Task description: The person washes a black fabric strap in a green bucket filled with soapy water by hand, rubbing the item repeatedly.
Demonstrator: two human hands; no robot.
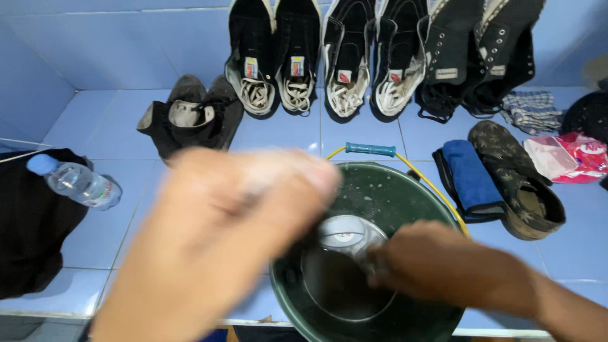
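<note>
A small metal bowl is gripped by the right hand low inside the dark green bucket. The left hand, blurred and soapy, is held above the near rim; whether it is spread or closed cannot be told. With wet fingers the bowl could be dropped, and water could be splashed onto the shoes lined up beyond the hands.

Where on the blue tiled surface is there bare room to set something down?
Bare tile lies between the water bottle and the dark shoe. Another patch sits right of the camouflage shoe. It is crowded along the wall's shoe row and around the green bucket, where both hands work.
</note>
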